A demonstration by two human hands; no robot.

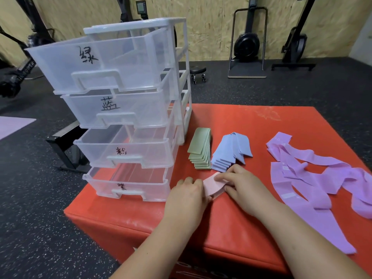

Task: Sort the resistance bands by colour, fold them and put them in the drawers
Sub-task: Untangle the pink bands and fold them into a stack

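Head view: the red counter carries everything, and the clear plastic drawer unit standing on its far left corner serves as the landmark. Its four drawers are all pulled out toward the person. Each front bears a handwritten label, and I see no bands inside any of them. They are probably left open so that finished stacks can go straight in.

Well to the right of the drawer unit lie the purple bands. They are loose, overlapping and unfolded, apparently a sorted pile waiting its turn. Nearer the unit sits the blue stack, folded, with its upper pieces fanned askew. Just beside the unit's lower drawers is the green stack, folded flat and stepped neatly. Keeping each colour in its own pile likely makes the transfer to the matching drawer a single move.

In front of the unit's bottom drawer both hands work together. The left hand curls its fingers round the near end of the pink band. The right hand grips the other end, fingers over the top. The band sits doubled between them, low over the counter just in front of the blue stack, seemingly held taut so the fold lies flat.
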